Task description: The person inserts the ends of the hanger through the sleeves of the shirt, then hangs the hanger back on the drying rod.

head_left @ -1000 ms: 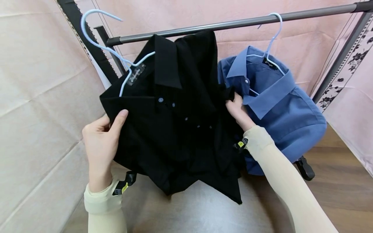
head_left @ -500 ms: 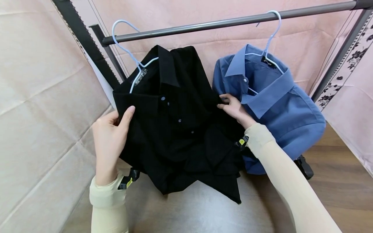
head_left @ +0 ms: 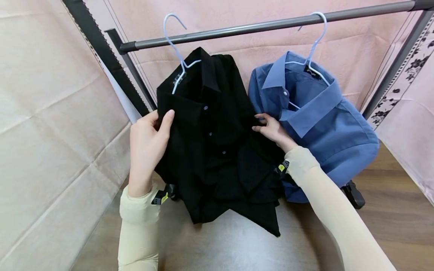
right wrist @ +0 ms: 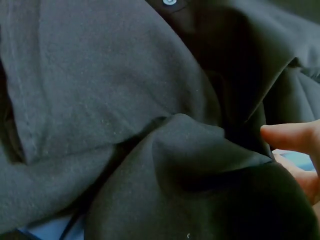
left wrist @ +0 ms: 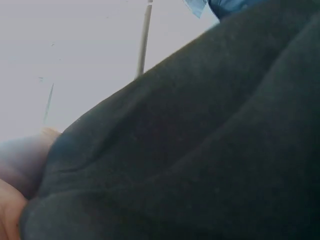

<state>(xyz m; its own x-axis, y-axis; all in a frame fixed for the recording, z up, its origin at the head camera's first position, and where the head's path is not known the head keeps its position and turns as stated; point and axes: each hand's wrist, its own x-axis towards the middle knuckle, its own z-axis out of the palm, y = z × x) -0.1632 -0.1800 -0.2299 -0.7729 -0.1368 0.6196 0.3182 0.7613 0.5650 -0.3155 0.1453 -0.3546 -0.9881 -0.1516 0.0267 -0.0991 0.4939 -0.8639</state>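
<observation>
In the head view my left hand (head_left: 149, 150) pinches the shoulder of a black shirt (head_left: 217, 165), thumb in front. The shirt is on a light blue hanger (head_left: 181, 60), whose label and upper wires show in the collar. The hanger's hook rises in front of the rail (head_left: 217, 35), its tip just above it. My right hand (head_left: 274, 131) is at the shirt's other side, near a blue shirt (head_left: 325, 124). In the right wrist view the right thumb (right wrist: 290, 137) is extended beside the black cloth (right wrist: 110, 90). Dark cloth (left wrist: 190, 130) fills most of the left wrist view.
The blue shirt hangs from the rail on another light blue hanger (head_left: 317, 37). Rack posts (head_left: 135, 79) stand at both ends. Pink cloth (head_left: 244, 15) covers the back, and a wood-patterned surface (head_left: 400, 195) lies below. A dark rack foot (head_left: 354, 194) shows at lower right.
My left hand has carried the black shirt and its hanger to the right, bringing the hook in front of the rail. My right hand has loosened from the sleeve and stayed nearby.
</observation>
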